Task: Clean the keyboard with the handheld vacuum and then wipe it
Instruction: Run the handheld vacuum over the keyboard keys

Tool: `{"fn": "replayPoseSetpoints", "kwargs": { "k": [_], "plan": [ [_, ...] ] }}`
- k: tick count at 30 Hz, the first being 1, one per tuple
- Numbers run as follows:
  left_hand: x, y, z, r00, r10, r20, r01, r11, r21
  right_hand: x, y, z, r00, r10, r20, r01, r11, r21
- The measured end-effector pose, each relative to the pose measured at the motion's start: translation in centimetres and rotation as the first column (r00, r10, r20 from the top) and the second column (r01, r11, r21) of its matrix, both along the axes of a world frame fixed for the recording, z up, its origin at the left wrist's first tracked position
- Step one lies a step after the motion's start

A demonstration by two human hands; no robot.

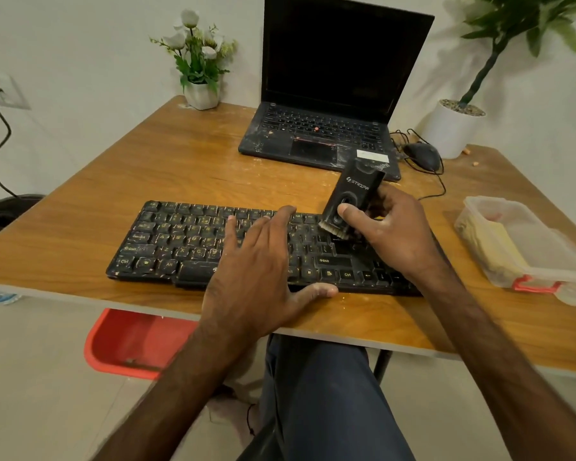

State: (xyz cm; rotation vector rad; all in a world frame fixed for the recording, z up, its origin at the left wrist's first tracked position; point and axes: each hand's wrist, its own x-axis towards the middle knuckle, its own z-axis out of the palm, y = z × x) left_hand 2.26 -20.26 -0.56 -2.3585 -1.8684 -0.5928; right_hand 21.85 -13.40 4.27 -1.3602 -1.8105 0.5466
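Gripping vacuum (353, 197) — brush (334, 229) on keyboard (180, 242)

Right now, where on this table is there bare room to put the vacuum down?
The widest bare patch of table lies left, between the flower pot, keyboard and laptop. A narrower strip runs between keyboard and laptop. The right side is crowded: mouse and plastic box.

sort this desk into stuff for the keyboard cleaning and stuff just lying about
For the job: dusty black keyboard; black handheld vacuum with brush tip, in right hand; left hand flat on keyboard.
Lying about: open black laptop; black wired mouse; white vase of flowers.
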Motion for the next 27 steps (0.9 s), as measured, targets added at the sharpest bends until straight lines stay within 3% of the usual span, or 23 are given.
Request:
{"fn": "replayPoseSetpoints", "kwargs": {
  "k": [5, 9, 14, 19, 22, 25, 27],
  "plan": [
    [0.0, 0.0, 0.0, 1.000, -0.001, 0.004, 0.001, 1.000, 0.009, -2.1, 1.5, -0.1, 0.965, 0.107, 0.241, -0.143, 0.980, 0.140],
    [0.0, -0.1, 0.0, 1.000, -0.002, 0.023, 0.002, 1.000, 0.012, -2.2, 3.5, 0.1, 0.909, 0.026, 0.417, -0.125, 0.969, 0.213],
    [0.0, -0.1, -0.1, 0.999, -0.005, 0.049, 0.005, 1.000, 0.009, -1.6, 2.8, -0.4, 0.888, 0.209, 0.409, -0.289, 0.946, 0.146],
    [0.0, -0.2, 0.0, 0.996, -0.015, 0.087, 0.014, 1.000, 0.011, -1.1, 4.2, 0.0, 0.933, 0.066, 0.352, -0.139, 0.973, 0.186],
    [0.0, -0.2, 0.0, 0.995, -0.011, 0.099, 0.011, 1.000, -0.004, -1.1, 2.8, 0.0, 0.957, 0.171, 0.236, -0.200, 0.974, 0.103],
    [0.0, -0.2, -0.2, 0.995, -0.016, 0.100, 0.015, 1.000, 0.006, -0.7, 1.4, -0.2, 0.939, 0.207, 0.274, -0.244, 0.963, 0.110],
    [0.0, -0.2, -0.1, 0.995, -0.017, 0.100, 0.017, 1.000, 0.003, 0.0, 1.8, 0.1, 0.950, 0.089, 0.300, -0.147, 0.973, 0.176]
  ]
}}
